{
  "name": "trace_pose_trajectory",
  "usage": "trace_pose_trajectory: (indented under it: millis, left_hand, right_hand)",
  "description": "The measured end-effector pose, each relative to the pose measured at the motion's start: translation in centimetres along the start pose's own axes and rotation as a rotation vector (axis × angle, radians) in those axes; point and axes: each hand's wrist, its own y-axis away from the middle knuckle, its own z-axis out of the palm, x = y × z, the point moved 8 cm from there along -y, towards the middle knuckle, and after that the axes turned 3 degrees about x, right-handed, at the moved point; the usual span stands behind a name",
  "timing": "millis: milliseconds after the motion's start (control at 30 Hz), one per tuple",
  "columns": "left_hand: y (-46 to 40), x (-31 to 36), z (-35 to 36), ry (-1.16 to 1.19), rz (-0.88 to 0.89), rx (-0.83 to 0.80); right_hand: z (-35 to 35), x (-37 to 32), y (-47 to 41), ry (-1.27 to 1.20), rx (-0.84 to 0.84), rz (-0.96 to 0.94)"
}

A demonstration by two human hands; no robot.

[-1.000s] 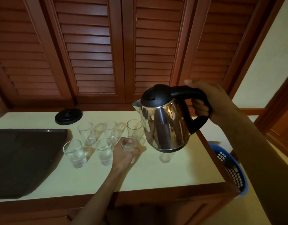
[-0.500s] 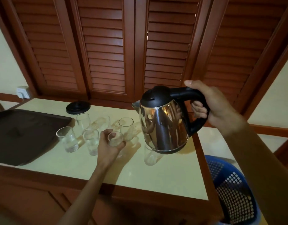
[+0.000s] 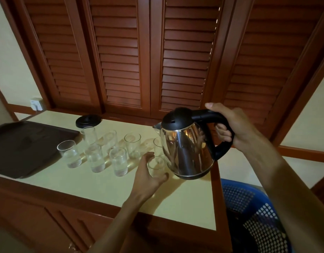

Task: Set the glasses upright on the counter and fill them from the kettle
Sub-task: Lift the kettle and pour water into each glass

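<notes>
Nearest, lower right: blue perforated basket beside the counter end, below counter level.

Counter, cream top with wood edging. Left hand resting on it near the right end, fingers curled around the nearest glass; glass upright, thumb on its left side, other fingers wrapping the right and front. Contents of this glass not discernible.

Just right of that glass: steel kettle, black lid closed, spout pointing left, body roughly upright with slight tilt. Kettle base appears lifted off the counter, though contact cannot be confirmed from this angle. Right hand closed around the black handle, thumb laid along the handle top, fingers through the loop.

Left of the held glass, front row of three upright glasses, each with what looks like clear liquid in the lower part. Behind them, a back row of glasses, upright, closely spaced; one further glass partly hidden behind the kettle body. Fill state of back row unclear.

Far left: dark tray lying flat on the counter, its near corner just beside the leftmost glass.

Behind the glasses: round black kettle base at the back edge.

Beyond: louvred wooden doors along the wall; white wall socket at far left.
</notes>
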Motion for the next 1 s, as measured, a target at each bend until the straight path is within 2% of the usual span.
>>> trace_pose_trajectory:
  millis: [267, 533, 800, 1000]
  left_hand:
    - [-0.9, -2.0, 1.2, 0.057, -0.111, 0.096]
    - [-1.8, -2.1, 0.0, 0.078, -0.160, 0.051]
    - [-2.3, 0.3, -2.3, -0.028, -0.084, 0.085]
    - [-1.9, 2.3, -2.8, -0.133, 0.012, 0.051]
  right_hand:
    - [-0.9, 1.8, 0.2, 0.044, -0.022, 0.028]
    - [-0.1, 1.7, 0.4, 0.155, -0.047, -0.002]
    - [2.2, 0.4, 0.2, 0.330, -0.099, -0.067]
    - [3.6, -1.1, -0.1, 0.472, -0.147, -0.113]
